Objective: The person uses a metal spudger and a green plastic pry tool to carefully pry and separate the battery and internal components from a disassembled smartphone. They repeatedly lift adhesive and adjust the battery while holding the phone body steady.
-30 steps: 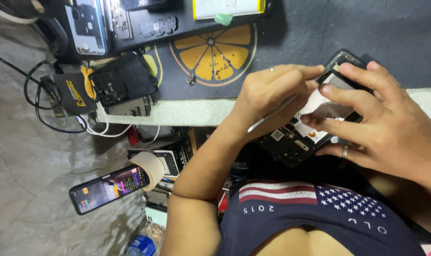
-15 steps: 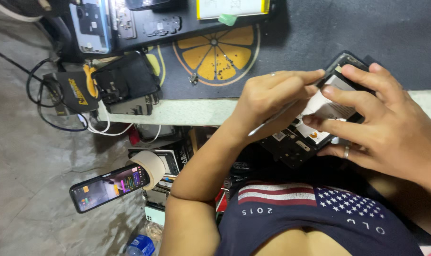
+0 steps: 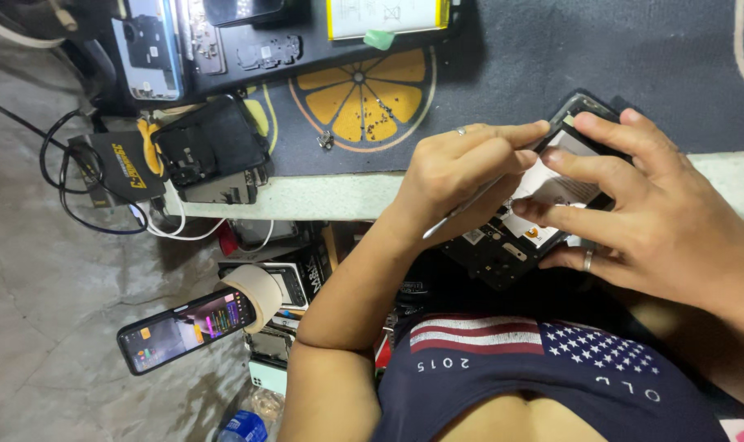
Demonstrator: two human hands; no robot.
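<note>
Two bare hands close on an opened smartphone held at the table's pale edge, just above the person's lap. The left hand is clenched around a thin metal tool, its tip buried under the fingers and hard to make out. The right hand, a ring on one finger, grasps the phone from the far side, fingers spread over its white battery panel. Only a strip of the phone's dark circuit board, with a small orange sticker, shows beneath the grip; the rest is covered.

Beyond the left hand, on the dark mat, sits a round orange-slice print dotted with tiny screws. Farther out from the grip lie a black phone back shell and a black rectangular box with a yellow label, with cables looping around it. At the frame's top edge, a yellow-rimmed white battery and a pale blue phone frame are cut off.

Below the table, well apart from the hands, a lit phone rests against a roll of tan tape; the shelf clutter behind it is too dim to identify.
</note>
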